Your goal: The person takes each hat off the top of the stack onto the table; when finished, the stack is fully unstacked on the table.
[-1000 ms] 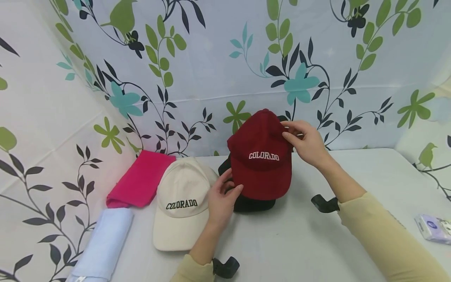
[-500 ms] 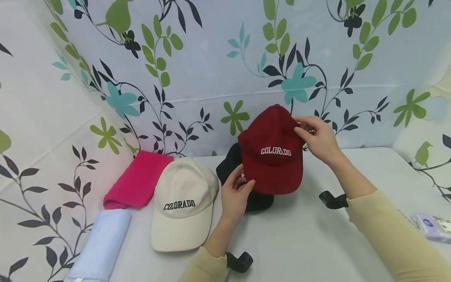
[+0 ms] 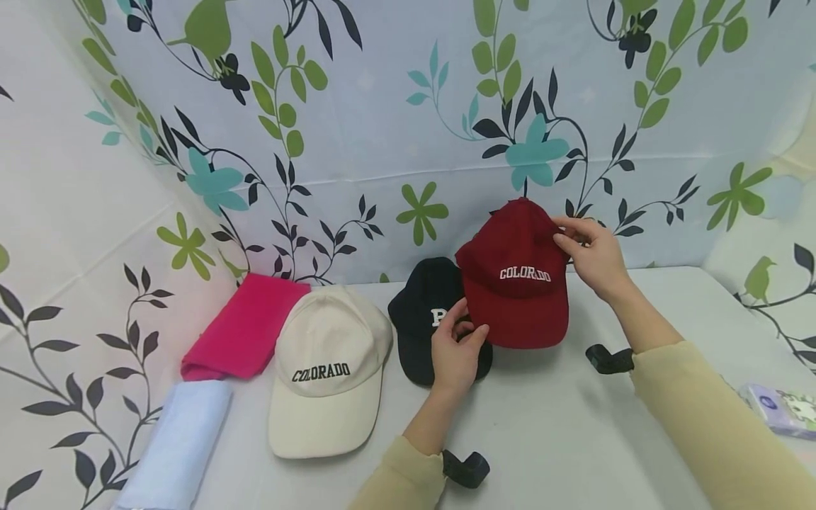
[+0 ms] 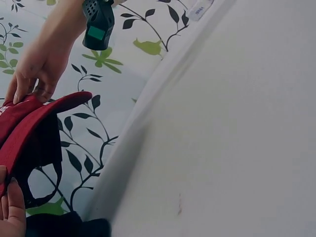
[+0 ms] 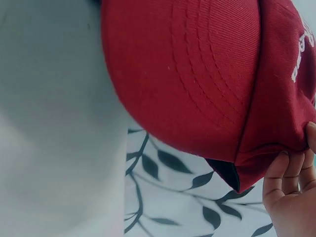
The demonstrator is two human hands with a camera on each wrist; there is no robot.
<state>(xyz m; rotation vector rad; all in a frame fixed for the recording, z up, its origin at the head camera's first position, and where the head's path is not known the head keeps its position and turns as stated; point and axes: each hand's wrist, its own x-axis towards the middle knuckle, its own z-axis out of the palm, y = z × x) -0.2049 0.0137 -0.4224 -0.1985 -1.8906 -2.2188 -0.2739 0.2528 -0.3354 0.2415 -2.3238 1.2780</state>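
Note:
A red baseball cap (image 3: 519, 283) with white COLORADO lettering is held up near the back of the table, brim toward me. My left hand (image 3: 455, 350) pinches the left edge of its brim between thumb and fingers. On the other side my right hand (image 3: 593, 255) grips the crown's upper right. Behind my left hand stands a black baseball cap (image 3: 417, 319) with a white letter, partly hidden by that hand and the red cap. In the left wrist view the raised red cap (image 4: 29, 123) shows its dark inside and back strap. The right wrist view shows the stitched brim (image 5: 187, 74) close up.
Left of the black cap lies a cream COLORADO cap (image 3: 328, 382). Farther left are a folded pink cloth (image 3: 245, 326) and a rolled light blue cloth (image 3: 178, 443). A purple-and-white packet (image 3: 780, 409) lies at the right. A leaf-patterned curtain (image 3: 357, 127) hangs behind the table.
Both hands have carried the red cap to the right, away from in front of the black cap. More of the black cap, including its white letter, now shows.

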